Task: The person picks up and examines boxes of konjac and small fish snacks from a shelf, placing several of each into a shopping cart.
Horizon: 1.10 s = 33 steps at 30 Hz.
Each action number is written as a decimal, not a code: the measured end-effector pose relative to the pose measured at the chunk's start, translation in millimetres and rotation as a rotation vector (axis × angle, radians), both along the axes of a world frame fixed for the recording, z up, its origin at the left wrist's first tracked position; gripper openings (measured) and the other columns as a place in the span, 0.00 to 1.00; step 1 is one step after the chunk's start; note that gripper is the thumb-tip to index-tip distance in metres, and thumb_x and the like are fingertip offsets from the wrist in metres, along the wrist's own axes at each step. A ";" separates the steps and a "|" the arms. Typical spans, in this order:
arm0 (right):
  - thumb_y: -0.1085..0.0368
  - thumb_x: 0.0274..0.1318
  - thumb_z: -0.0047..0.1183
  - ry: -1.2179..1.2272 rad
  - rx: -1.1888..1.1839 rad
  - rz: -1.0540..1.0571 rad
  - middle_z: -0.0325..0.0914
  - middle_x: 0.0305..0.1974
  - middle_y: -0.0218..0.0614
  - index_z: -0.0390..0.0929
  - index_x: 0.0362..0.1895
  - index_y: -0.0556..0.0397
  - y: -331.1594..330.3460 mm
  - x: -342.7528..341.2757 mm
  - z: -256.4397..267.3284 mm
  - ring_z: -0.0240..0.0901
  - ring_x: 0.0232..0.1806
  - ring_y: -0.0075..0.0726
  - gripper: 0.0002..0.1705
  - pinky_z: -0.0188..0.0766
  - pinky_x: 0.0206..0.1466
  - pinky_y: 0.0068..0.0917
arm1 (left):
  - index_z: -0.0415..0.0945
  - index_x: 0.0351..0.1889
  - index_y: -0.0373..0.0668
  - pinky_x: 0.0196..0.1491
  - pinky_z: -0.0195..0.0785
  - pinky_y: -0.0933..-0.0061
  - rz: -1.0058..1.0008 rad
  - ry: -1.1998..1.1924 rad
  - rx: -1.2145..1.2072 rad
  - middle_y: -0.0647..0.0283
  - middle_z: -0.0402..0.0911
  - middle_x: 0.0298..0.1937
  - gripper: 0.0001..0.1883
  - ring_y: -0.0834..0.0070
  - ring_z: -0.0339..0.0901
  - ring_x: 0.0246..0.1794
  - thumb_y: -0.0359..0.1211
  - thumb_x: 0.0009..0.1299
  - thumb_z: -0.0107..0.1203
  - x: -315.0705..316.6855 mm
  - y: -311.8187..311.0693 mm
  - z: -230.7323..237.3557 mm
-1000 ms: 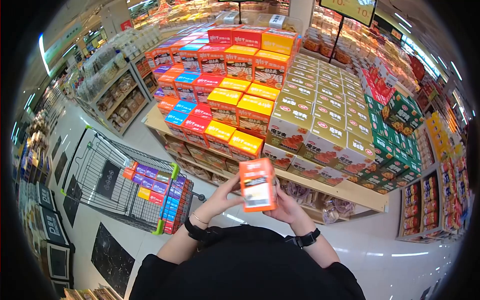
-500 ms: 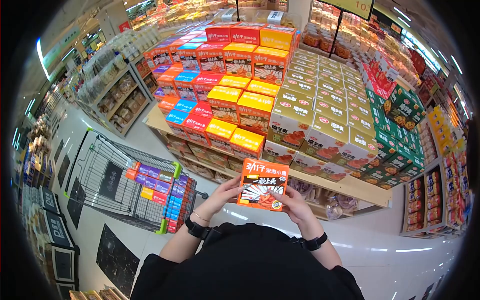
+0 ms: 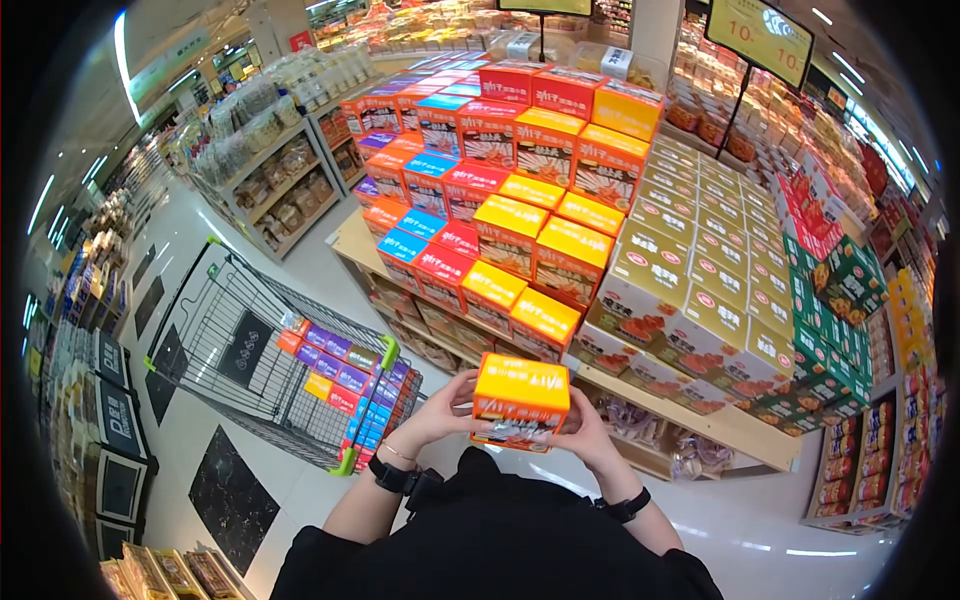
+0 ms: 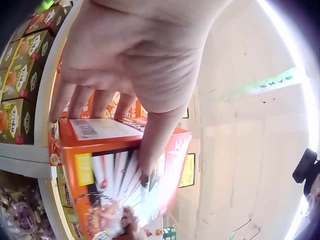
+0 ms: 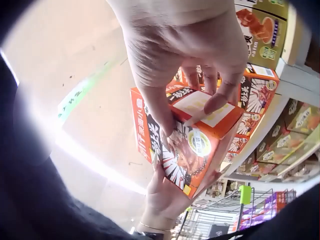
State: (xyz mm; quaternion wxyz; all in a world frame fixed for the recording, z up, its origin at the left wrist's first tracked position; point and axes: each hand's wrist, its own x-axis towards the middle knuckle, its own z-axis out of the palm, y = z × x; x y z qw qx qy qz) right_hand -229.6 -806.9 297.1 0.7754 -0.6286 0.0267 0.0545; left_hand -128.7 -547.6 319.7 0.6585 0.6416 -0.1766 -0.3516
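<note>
An orange snack box with a yellow top (image 3: 522, 390) is held between both hands in front of the body, top face up. My left hand (image 3: 443, 412) grips its left side; in the left wrist view the thumb lies on the printed front and the fingers spread along a side panel with a barcode. On the opposite side my right hand (image 3: 588, 430) holds the box, thumb on the front face near a round label (image 5: 199, 143), fingers over the side panel. Ahead stands a stepped stack of similar boxes (image 3: 505, 228), in yellow, red, blue and orange.
A shopping cart (image 3: 275, 360) stands at the left, with several purple, blue, red and yellow boxes inside. Gold boxes (image 3: 690, 290) and green boxes (image 3: 815, 365) fill the right of the wooden display. Other shelves (image 3: 270, 180) stand behind the cart.
The box has been turned in the hands: a narrow orange side, then the printed front, and now the yellow top shows. The head view has shifted, so the display sits farther right.
</note>
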 end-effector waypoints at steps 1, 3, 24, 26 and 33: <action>0.73 0.40 0.71 -0.072 -0.103 -0.008 0.68 0.62 0.38 0.60 0.67 0.53 4.7 6.6 2.7 0.70 0.59 0.34 0.48 0.75 0.49 0.29 | 0.54 0.72 0.43 0.65 0.63 0.62 0.004 -0.073 -0.015 0.56 0.68 0.67 0.46 0.67 0.67 0.66 0.29 0.57 0.70 7.0 4.4 1.1; 0.70 0.40 0.71 -0.134 -0.208 -0.015 0.66 0.63 0.41 0.60 0.67 0.54 11.2 21.1 6.5 0.72 0.57 0.36 0.48 0.77 0.41 0.28 | 0.60 0.69 0.43 0.64 0.65 0.63 0.031 -0.215 0.001 0.59 0.69 0.66 0.43 0.67 0.68 0.66 0.30 0.55 0.71 19.0 8.0 9.4; 0.64 0.49 0.66 -0.363 -0.988 -0.580 0.65 0.59 0.51 0.58 0.70 0.52 51.0 180.4 48.0 0.68 0.59 0.56 0.45 0.72 0.57 0.39 | 0.49 0.74 0.40 0.62 0.66 0.66 0.091 -0.562 0.238 0.49 0.70 0.64 0.51 0.58 0.68 0.66 0.24 0.54 0.69 209.0 -25.0 32.8; 0.64 0.50 0.65 -0.398 -1.021 -0.601 0.66 0.58 0.52 0.62 0.66 0.53 48.8 173.2 53.8 0.69 0.57 0.56 0.40 0.72 0.56 0.39 | 0.47 0.74 0.38 0.64 0.65 0.64 0.139 -0.774 0.243 0.47 0.66 0.67 0.54 0.57 0.66 0.68 0.27 0.52 0.72 210.7 -27.9 29.5; 0.66 0.53 0.60 -0.201 -0.998 -0.206 0.79 0.44 0.46 0.76 0.53 0.54 18.2 115.3 35.3 0.75 0.50 0.52 0.21 0.72 0.54 0.40 | 0.39 0.76 0.39 0.68 0.60 0.61 0.108 -0.771 0.167 0.44 0.59 0.70 0.62 0.54 0.60 0.71 0.28 0.48 0.75 218.5 -29.5 20.8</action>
